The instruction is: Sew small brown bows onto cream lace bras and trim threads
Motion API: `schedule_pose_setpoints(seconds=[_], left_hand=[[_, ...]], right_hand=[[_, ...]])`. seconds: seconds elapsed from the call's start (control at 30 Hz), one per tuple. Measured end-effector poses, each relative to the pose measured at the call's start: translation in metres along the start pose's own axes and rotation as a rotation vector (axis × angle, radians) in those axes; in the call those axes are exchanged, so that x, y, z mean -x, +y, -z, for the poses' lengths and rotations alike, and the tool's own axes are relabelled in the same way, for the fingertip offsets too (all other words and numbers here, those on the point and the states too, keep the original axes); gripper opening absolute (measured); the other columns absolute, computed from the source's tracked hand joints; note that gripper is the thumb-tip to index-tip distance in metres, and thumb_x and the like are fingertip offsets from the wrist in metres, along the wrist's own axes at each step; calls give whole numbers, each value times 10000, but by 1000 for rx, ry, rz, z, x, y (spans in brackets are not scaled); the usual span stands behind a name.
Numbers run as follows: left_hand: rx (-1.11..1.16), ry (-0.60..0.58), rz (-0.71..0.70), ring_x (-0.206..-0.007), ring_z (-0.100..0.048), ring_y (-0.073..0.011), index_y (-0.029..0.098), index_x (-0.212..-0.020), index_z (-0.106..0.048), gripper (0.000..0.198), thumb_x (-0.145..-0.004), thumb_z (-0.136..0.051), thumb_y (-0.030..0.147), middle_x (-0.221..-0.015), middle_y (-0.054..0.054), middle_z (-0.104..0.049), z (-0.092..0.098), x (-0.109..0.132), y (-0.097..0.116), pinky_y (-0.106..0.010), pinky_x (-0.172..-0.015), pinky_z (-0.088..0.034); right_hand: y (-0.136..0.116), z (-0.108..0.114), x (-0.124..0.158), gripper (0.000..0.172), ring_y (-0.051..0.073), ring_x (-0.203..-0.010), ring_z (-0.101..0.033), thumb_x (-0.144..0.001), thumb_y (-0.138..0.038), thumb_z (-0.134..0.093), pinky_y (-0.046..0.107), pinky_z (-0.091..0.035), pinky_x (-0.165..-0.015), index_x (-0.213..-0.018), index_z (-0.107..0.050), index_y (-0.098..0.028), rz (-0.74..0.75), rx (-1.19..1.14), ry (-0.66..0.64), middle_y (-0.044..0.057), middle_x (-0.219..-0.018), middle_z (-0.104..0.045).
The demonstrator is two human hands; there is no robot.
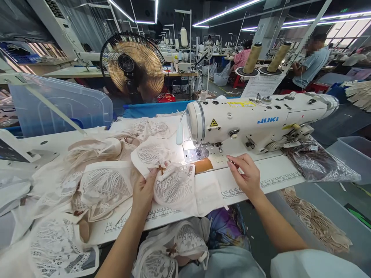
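Observation:
A white lace bra (175, 187) with a small brown bow lies at the front of the machine bed. My left hand (144, 191) is closed on its middle, near the bow, with the thumb on top. My right hand (246, 175) is raised over the bed to the right of the bra, its thumb and forefinger pinched together. A tiny dark bit shows at those fingertips, too small to name. Behind the bra is the lit needle plate (197, 154) of a white JUKI sewing machine (240, 121). An orange-brown piece (203, 165) sits at the plate's front edge.
More lace bras (106, 183) are heaped on the table at left, and another (174, 247) rests on my lap. A plastic bag (321, 160) lies at the right end. A fan (133, 67) and a clear bin (63, 104) stand behind. Other people sit farther back.

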State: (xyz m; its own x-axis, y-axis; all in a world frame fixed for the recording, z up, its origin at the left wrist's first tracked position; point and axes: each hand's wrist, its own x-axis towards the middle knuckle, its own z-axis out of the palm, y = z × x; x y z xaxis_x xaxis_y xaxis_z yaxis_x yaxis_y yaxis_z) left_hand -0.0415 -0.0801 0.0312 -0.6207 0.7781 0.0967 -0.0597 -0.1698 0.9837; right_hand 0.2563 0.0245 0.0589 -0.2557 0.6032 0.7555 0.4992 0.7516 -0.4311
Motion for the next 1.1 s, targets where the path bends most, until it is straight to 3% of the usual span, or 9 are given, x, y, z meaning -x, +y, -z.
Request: schedule_pose_setpoints(seconds=[0.13, 0.33, 0.5, 0.6, 0.7, 0.8, 0.9, 1.0, 1.1], left_hand=[[-10, -11, -67, -1227, -637, -295, 188, -1152, -748, 477, -817, -751, 528, -1254, -89, -729, 0, 1, -1, -417, -1103, -479], [-84, 15, -40, -1178, -656, -305, 175, -1148, -736, 498, -836, -710, 562, -1180, -98, -749, 4, 1, -8, -443, -1082, -485], [-423, 27, -326, -1289, -583, -292, 173, -1157, -707, 420, -925, -596, 505, -1255, -109, -704, 8, 6, -5, -403, -1147, -416], [-550, 41, -447, -1267, -601, -285, 180, -1109, -703, 365, -946, -547, 467, -1222, -109, -716, 9, 9, -5, -379, -1094, -465], [-597, 27, -473, -1184, -655, -284, 183, -1067, -700, 348, -947, -525, 459, -1148, -109, -744, 10, 9, -6, -372, -1011, -522], [-617, 7, -473, -1091, -698, -287, 178, -1033, -697, 340, -944, -522, 455, -1069, -113, -765, 10, 9, -6, -365, -931, -554], [-619, 6, -500, -1016, -719, -281, 176, -1017, -698, 322, -941, -524, 435, -1013, -108, -774, 11, 9, -5, -350, -850, -569], [-633, 11, -504, -898, -729, -267, 192, -926, -696, 302, -939, -523, 439, -900, -83, -771, 12, 9, -3, -336, -742, -568], [-646, 19, -507, -834, -719, -263, 207, -811, -670, 313, -932, -522, 455, -756, -58, -733, 12, 7, -3, -338, -702, -560]], right_hand=[[7, -12, 12, 199, 161, -764, -637, -965, -275, -585, 297, -550, -649, -1065, -752, -232, -63, -147, 26, 51, -870, -655], [6, -14, 17, 322, 139, -630, -679, -1033, -355, -434, 306, -584, -709, -1157, -704, -231, -145, -143, -320, 28, -835, -741], [-47, -34, -24, 358, 242, -1136, -657, -1033, -282, -387, 383, -560, -918, -1321, -573, -180, -30, 75, -509, 136, -1230, -689], [-85, -53, -49, 393, 272, -1113, -642, -941, -96, -417, 395, -562, -838, -1318, -526, -119, 65, 240, -733, 182, -1223, -644], [-109, -67, -62, 432, 256, -913, -683, -909, -41, -409, 355, -538, -695, -1308, -507, -175, 193, 375, -899, 125, -1057, -673], [-119, -73, -66, 285, 256, -776, -682, -1006, -233, -414, 347, -519, -634, -1272, -498, -174, 210, 470, -901, 90, -887, -674], [-119, -75, -67, 319, 277, -856, -678, -1042, -393, -375, 340, -521, -636, -1137, -536, -135, 238, 509, -860, 126, -914, -665], [-115, -78, -65, 193, 255, -902, -663, -1010, -191, -382, 318, -514, -649, -1101, -539, -125, 321, 548, -900, 129, -948, -656], [-114, -86, -64, 229, 241, -912, -656, -955, -78, -400, 315, -508, -649, -1134, -533, -129, 403, 546, -927, 115, -963, -655]])
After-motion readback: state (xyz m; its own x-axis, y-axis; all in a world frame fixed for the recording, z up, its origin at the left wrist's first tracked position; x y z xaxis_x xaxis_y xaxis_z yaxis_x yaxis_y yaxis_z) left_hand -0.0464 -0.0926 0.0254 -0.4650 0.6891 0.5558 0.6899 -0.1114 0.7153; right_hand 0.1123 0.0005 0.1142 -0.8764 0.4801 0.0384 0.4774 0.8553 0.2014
